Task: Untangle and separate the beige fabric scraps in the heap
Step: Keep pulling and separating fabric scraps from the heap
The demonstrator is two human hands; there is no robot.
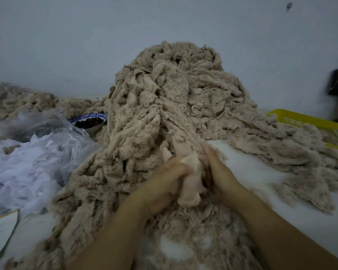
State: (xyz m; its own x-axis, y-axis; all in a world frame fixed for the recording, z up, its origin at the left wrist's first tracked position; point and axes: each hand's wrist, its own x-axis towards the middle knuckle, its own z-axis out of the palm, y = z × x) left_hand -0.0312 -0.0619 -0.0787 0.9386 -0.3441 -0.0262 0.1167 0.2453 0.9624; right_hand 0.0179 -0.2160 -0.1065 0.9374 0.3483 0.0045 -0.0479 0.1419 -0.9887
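Observation:
A tall heap of fuzzy beige fabric scraps [170, 98] rises against the wall in the middle of the view and spills toward me. At its foot my left hand [162, 184] grips a smooth beige strip [189, 184], with the fingers curled round it. My right hand [220, 172] holds the same strip from the right side, its fingertips blurred. The strip runs up between my hands into the heap, and its lower end hangs folded below them.
A clear plastic bag of white scraps [33, 162] lies at the left. Behind it stands a blue-rimmed bowl [90, 121] with dark contents. A yellow basket [308, 121] sits at the right, partly under more beige scraps [297, 154]. The white table surface [252, 168] shows right of my hands.

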